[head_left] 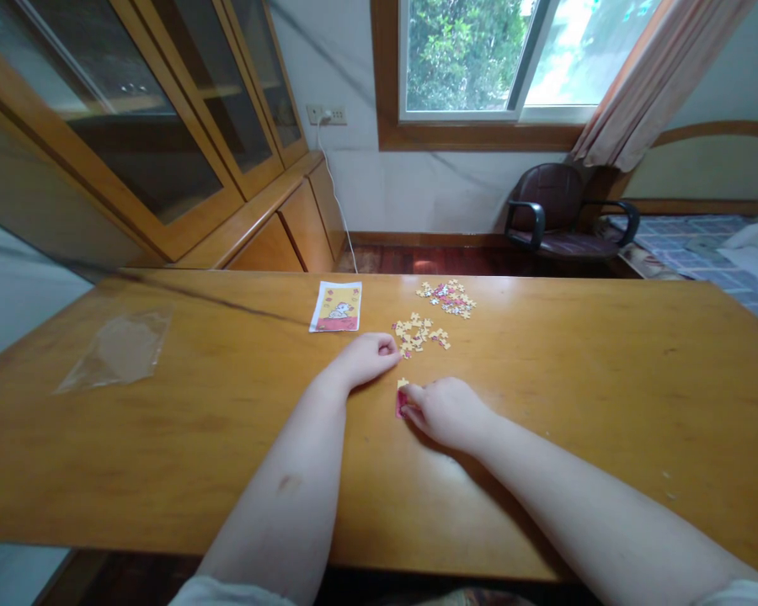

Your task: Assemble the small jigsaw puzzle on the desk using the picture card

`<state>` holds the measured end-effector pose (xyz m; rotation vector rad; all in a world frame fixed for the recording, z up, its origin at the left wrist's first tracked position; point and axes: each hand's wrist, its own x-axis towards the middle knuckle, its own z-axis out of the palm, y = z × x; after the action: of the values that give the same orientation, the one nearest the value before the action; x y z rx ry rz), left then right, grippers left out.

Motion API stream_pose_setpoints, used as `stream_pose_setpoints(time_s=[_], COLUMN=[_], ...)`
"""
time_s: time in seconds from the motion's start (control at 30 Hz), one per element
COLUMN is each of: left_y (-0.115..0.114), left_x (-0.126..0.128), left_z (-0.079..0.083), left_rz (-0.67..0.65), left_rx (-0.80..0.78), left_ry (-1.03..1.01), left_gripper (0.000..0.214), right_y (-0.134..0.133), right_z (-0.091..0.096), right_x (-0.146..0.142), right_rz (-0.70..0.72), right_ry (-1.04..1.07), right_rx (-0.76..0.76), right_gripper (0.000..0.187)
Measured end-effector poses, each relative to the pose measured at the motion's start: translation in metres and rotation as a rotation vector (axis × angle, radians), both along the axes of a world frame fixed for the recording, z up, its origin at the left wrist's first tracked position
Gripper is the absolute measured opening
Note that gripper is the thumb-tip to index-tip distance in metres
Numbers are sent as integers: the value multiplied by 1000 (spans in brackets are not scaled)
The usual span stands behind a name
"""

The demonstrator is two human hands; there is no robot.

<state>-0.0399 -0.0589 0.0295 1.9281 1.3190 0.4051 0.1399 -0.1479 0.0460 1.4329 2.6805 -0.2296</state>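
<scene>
My right hand [451, 411] is over the table, its thumb and fingertips pinched at the right edge of a small joined strip of jigsaw pieces [401, 406], pink below and yellow at the top. The fingers cover part of the strip. My left hand [367, 357] rests on the table to the upper left, fingers curled in. Whether anything sits inside them is hidden. Just beyond its fingertips lies a loose group of mostly yellow jigsaw pieces [417, 333]. Farther back is a second pile of jigsaw pieces [450, 297], pink, yellow and white.
A picture card [336, 308] with a white animal on yellow and pink lies behind my left hand. On the left lies a clear plastic bag [123, 347] on the wooden table [240, 387]. Beyond the table are a glass-door cabinet [227, 189] and an armchair [552, 210].
</scene>
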Motion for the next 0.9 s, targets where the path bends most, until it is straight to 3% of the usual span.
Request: stream_pose_setpoints(time_s=[0.17, 0.27, 0.43, 0.6, 0.9], left_y=[12, 16, 20, 21, 19], left_x=[5, 7, 6, 4, 5], left_z=[-10, -16, -24, -30, -25], left_rz=[212, 266, 257, 245, 258], left_rx=[118, 150, 167, 166, 158], left_ry=[-120, -148, -136, -139, -127], left_gripper=[26, 27, 28, 30, 30], right_y=[2, 17, 72, 120, 147], right_z=[8, 17, 22, 15, 7], right_x=[2, 6, 11, 6, -2], right_rz=[-72, -179, -215, -136, -118], right_ry=[72, 135, 114, 39, -33], right_rx=[5, 43, 128, 126, 19], right_gripper=[36, 34, 31, 29, 24])
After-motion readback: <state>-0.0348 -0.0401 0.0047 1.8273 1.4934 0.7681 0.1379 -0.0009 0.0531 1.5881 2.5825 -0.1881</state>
